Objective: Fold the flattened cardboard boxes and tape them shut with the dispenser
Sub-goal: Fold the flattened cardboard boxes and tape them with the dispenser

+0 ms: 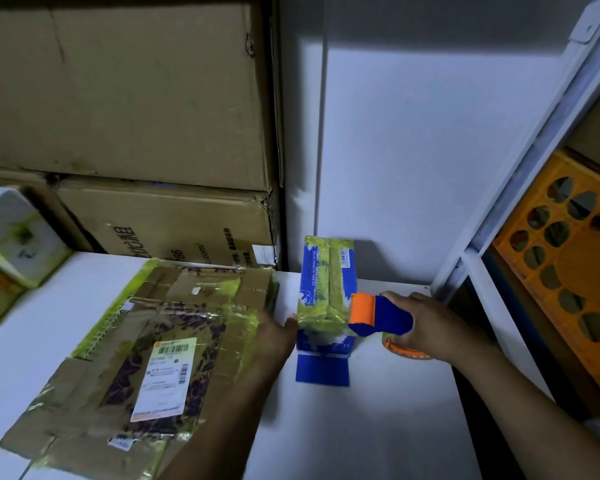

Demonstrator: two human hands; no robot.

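Note:
A small blue box (pixel 321 271) wrapped in yellowish tape lies on the white table (pixel 361 427), with one blue flap open toward me. My right hand (pixel 426 323) grips the blue and orange tape dispenser (pixel 378 315), whose orange head presses against the box's near right corner. My left hand (pixel 274 336) holds the box's left side, thumb against its near corner. A stack of flattened cardboard boxes (pixel 160 348) with a shipping label and old tape lies to the left, partly under my left forearm.
Large brown cartons (pixel 136 98) are stacked against the wall behind the table. A white taped box (pixel 11 244) sits at the far left. A metal shelf post (pixel 499 220) and an orange crate (pixel 568 271) stand to the right.

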